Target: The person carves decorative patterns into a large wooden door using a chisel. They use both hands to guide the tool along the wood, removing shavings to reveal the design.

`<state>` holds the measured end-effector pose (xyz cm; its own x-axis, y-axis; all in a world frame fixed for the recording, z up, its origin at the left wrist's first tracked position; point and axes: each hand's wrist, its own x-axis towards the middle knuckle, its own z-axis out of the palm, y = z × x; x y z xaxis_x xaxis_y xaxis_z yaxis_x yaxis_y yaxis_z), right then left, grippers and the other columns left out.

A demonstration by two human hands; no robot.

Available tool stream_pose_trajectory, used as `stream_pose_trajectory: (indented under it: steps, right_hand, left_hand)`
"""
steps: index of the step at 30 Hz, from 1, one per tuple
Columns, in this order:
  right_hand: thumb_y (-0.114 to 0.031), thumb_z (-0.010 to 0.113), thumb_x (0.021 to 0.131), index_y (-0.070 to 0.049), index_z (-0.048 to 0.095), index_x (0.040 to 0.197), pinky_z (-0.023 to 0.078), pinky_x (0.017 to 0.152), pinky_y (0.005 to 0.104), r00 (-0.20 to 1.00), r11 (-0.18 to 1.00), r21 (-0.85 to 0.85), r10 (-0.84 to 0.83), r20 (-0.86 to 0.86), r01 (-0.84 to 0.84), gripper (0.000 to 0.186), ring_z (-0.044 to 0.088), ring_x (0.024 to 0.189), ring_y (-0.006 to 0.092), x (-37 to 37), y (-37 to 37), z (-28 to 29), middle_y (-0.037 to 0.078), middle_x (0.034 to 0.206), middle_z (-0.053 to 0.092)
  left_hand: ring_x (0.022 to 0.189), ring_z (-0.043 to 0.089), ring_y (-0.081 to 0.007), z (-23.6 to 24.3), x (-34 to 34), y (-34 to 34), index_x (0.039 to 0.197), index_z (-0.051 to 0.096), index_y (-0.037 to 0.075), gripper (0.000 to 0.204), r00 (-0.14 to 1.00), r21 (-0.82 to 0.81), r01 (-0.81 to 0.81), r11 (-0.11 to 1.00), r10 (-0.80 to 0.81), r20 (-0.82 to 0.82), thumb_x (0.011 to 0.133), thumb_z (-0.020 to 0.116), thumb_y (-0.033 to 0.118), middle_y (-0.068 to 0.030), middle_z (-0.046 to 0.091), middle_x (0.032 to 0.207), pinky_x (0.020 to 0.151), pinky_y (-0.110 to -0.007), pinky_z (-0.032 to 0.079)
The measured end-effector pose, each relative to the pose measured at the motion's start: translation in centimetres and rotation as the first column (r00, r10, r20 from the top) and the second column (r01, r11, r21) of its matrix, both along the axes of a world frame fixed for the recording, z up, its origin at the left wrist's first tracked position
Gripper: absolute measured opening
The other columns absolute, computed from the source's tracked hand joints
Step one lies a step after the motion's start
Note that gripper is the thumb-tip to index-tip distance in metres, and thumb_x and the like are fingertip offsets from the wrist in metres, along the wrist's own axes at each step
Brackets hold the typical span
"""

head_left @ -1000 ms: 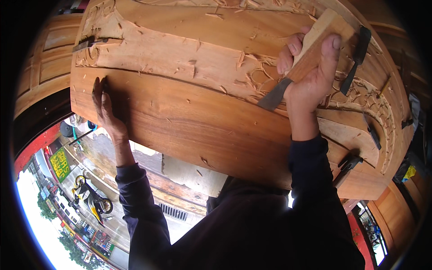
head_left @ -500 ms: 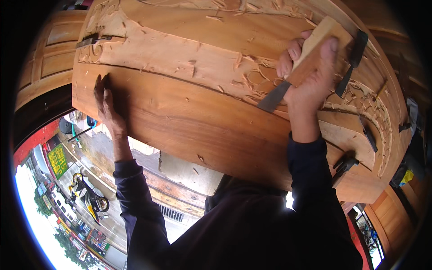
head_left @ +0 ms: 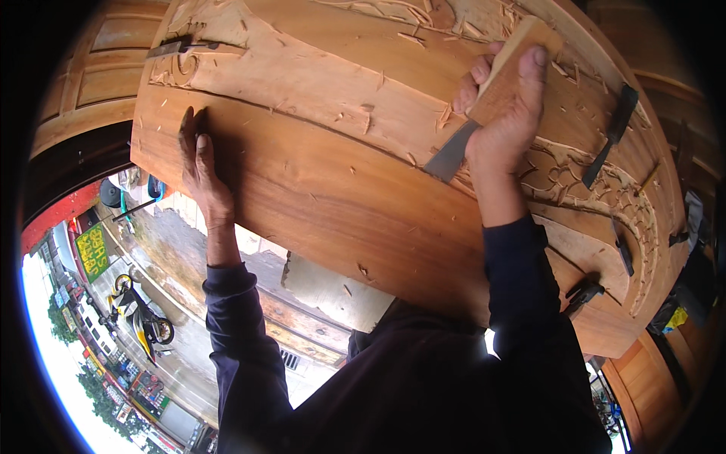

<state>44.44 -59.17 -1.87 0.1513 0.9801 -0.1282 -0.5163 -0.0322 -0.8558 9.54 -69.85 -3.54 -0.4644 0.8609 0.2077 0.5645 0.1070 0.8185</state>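
A large wooden panel (head_left: 325,181) with carved scrollwork lies in front of me, strewn with curled shavings. My right hand (head_left: 508,125) is wrapped around the thick, block-like wooden handle of a scraper (head_left: 451,153). Its flat, flared metal blade points down and left, with its edge at the carved surface beside the raised smooth band. My left hand (head_left: 203,170) rests on the panel's plain near border at the left, fingers stretched out and holding nothing.
Dark-bladed tools lie on the panel: one at upper left (head_left: 178,48), another at right (head_left: 612,132). A black clamp-like piece (head_left: 582,291) sits at its near right edge. Panelled wood (head_left: 98,64) stands far left. A motorcycle (head_left: 140,318) is on the street below left.
My right hand and the scraper have moved slightly left, the blade now meeting the surface by the raised band. The whole view has shifted a little; my left hand stays on the border.
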Motion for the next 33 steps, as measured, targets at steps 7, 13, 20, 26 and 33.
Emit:
stream_pose_trajectory:
  steps: [7, 13, 20, 26, 33]
  right_hand:
    - [-0.063, 0.049, 0.104, -0.007, 0.059, 0.11, 0.038, 0.051, 0.0315, 0.977, 0.993, 0.05, 0.118, -0.176, -0.111, 0.057, 0.048, 0.056, 0.0167, 2.5, -0.7, 2.5, 0.004, 0.08, 0.052]
    - [-0.061, 0.052, 0.104, -0.007, 0.058, 0.111, 0.042, 0.052, 0.0312, 0.998, 1.0, -0.019, -0.007, -0.059, 0.006, 0.055, 0.049, 0.058, 0.0166, 5.3, -0.2, 1.9, 0.004, 0.08, 0.053]
    - [-0.062, 0.056, 0.102, -0.005, 0.056, 0.119, 0.04, 0.053, 0.0315, 0.991, 0.994, 0.035, -0.106, 0.086, 0.103, 0.059, 0.048, 0.058, 0.0164, 9.7, -5.1, 3.1, 0.005, 0.081, 0.052]
    - [-0.062, 0.055, 0.103, -0.004, 0.054, 0.124, 0.042, 0.053, 0.0291, 0.968, 0.981, 0.068, -0.193, 0.162, 0.184, 0.062, 0.05, 0.059, 0.0157, 14.1, -11.2, 4.8, 0.007, 0.083, 0.053]
    - [-0.061, 0.052, 0.105, -0.007, 0.054, 0.125, 0.042, 0.055, 0.0285, 0.913, 0.944, -0.02, -0.312, 0.263, 0.329, 0.058, 0.05, 0.059, 0.0146, 16.4, -16.2, 6.3, 0.004, 0.082, 0.053]
  left_hand:
    - [0.143, 0.048, -0.028, 0.5, -0.4, -0.4, 0.156, 0.045, 0.003, 0.059, 1.0, 0.011, 0.021, 1.0, -0.022, 0.013, 0.109, 0.048, 0.039, -0.0182, 0.054, 0.153, 0.12, -0.04, 0.033]
    - [0.138, 0.053, -0.03, 0.7, 0.7, -0.1, 0.153, 0.049, 0.003, 0.053, 1.0, 0.049, 0.008, 0.999, -0.009, 0.024, 0.109, 0.051, 0.032, -0.0181, 0.057, 0.15, 0.119, -0.042, 0.035]
    - [0.113, 0.065, -0.0328, 2.6, 8.2, -2.5, 0.118, 0.073, 0.008, 0.029, 0.832, 0.048, 0.36, 0.932, -0.297, -0.469, 0.094, 0.074, 0.023, -0.011, 0.073, 0.121, 0.1, -0.048, 0.047]
    - [0.101, 0.061, -0.0305, 2.9, 19.7, -2.5, 0.11, 0.075, 0.014, 0.028, 0.737, -0.042, 0.548, 0.835, -0.506, -0.448, 0.085, 0.08, 0.022, -0.0068, 0.068, 0.113, 0.085, -0.043, 0.049]
    - [0.104, 0.058, -0.0359, 2.8, 21.3, -1.6, 0.114, 0.072, 0.01, 0.035, 0.723, -0.069, 0.617, 0.784, -0.599, -0.346, 0.08, 0.077, 0.013, -0.0098, 0.065, 0.108, 0.089, -0.046, 0.047]
